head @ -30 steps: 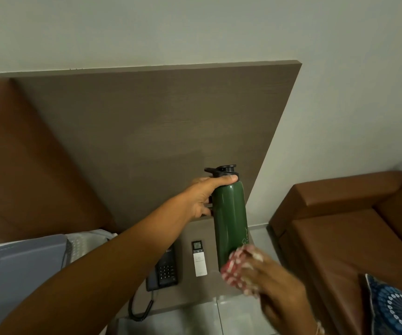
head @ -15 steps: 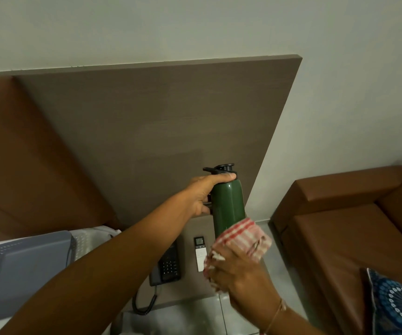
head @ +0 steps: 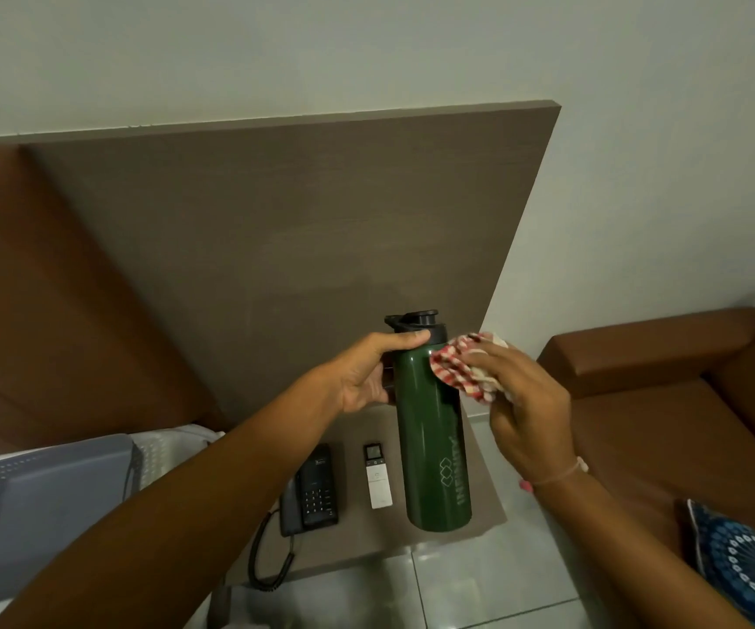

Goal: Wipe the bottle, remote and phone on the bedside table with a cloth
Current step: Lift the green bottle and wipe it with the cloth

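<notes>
A tall dark green bottle point(head: 432, 447) with a black cap is held upright above the bedside table point(head: 487, 501). My left hand point(head: 366, 374) grips its neck from the left. My right hand point(head: 525, 401) holds a red and white checked cloth point(head: 462, 365), pressed against the bottle's upper right shoulder. On the table, left of the bottle, lie a small white remote point(head: 378, 475) and a black corded phone point(head: 314, 492).
A brown panel headboard point(head: 276, 247) rises behind the table. A grey perforated basket point(head: 35, 506) sits at the left on the bed. A brown sofa point(head: 666, 392) with a blue patterned cushion point(head: 743, 560) stands at the right. Tiled floor point(head: 466, 587) lies below.
My right hand has carried the cloth up along the bottle, from its base to its upper shoulder. My left hand keeps its grip on the neck.
</notes>
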A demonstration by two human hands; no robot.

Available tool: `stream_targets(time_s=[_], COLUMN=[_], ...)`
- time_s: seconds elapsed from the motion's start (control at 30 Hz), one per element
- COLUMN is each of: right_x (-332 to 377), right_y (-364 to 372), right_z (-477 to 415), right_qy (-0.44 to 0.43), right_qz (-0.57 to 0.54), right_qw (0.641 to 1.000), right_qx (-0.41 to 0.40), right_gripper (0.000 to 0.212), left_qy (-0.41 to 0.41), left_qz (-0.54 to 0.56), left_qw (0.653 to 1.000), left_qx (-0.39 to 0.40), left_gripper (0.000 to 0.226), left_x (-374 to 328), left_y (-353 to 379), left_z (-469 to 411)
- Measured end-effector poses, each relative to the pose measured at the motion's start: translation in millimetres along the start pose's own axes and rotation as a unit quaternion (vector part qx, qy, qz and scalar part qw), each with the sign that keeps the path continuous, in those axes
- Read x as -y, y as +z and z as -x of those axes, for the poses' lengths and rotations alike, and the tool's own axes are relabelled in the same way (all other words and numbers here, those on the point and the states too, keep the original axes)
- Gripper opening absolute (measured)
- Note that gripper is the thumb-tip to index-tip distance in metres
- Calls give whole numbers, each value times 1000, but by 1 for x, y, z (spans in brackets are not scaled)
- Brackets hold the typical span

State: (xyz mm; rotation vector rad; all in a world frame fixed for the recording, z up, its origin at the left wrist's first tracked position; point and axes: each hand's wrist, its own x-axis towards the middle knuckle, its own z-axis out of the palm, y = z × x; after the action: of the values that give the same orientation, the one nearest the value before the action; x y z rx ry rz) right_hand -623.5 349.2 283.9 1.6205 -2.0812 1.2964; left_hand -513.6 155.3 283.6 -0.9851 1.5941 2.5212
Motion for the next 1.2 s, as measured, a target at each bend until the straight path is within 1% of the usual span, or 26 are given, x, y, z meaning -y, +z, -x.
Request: stream_targets(time_s=[0.07,0.17,0.27,0.33,0.4,0.47,0.53,0.6,0.67,0.73,0.77,0.83,0.9,1.0,1.07,1.13,1.2], right_x=[2,13,28,32,28,23,15,3,-16,-45,-59,-90,-120,-160,-183,-202,-218], right_y=[10,23,34,40,43,43,44,42,40,46,50,63,77,97,112,122,132], right_z=[-5,13,54,88,120,141,151,152,154,162,166,174,184,200,208,216,221], right_qy=[2,-19,-76,-67,-28,30,113,222,345,431,475,557,622,690,717,732,734], right_qz=[-3,-3,22,-12,-40,-55,-100,-139,-129,-116,-123,-165,-218,-284,-312,-324,-326], right_qw=[1000,997,989,988,988,986,979,960,926,894,871,813,745,647,602,576,571], right_qx=[21,70,125,141,147,154,136,100,80,42,15,-44,-100,-155,-164,-165,-167], right_gripper=[29,33,32,33,41,47,41,35,33,35,38,42,39,34,27,24,22], left_qy=[0,1,-6,0,12,23,29,44,67,91,102,125,133,122,115,112,117], left_qz=[12,28,64,58,57,55,58,61,42,-7,-38,-88,-105,-116,-129,-141,-146], left_qw=[1000,1000,997,996,993,991,989,986,981,972,967,957,950,947,947,946,944], left_qx=[9,-11,-48,-73,-98,-117,-131,-150,-176,-214,-232,-245,-261,-274,-271,-270,-273], left_gripper=[48,44,58,59,55,52,49,48,49,52,52,52,55,57,64,73,74], left_x=[3,7,6,6,6,6,9,17,35,63,79,116,155,208,240,267,291], left_y=[1,-2,-6,-11,-19,-25,-29,-33,-32,-31,-29,-29,-29,-30,-32,-33,-36], left_z=[0,-1,-3,-7,-13,-22,-34,-49,-69,-92,-102,-129,-160,-205,-234,-255,-273])
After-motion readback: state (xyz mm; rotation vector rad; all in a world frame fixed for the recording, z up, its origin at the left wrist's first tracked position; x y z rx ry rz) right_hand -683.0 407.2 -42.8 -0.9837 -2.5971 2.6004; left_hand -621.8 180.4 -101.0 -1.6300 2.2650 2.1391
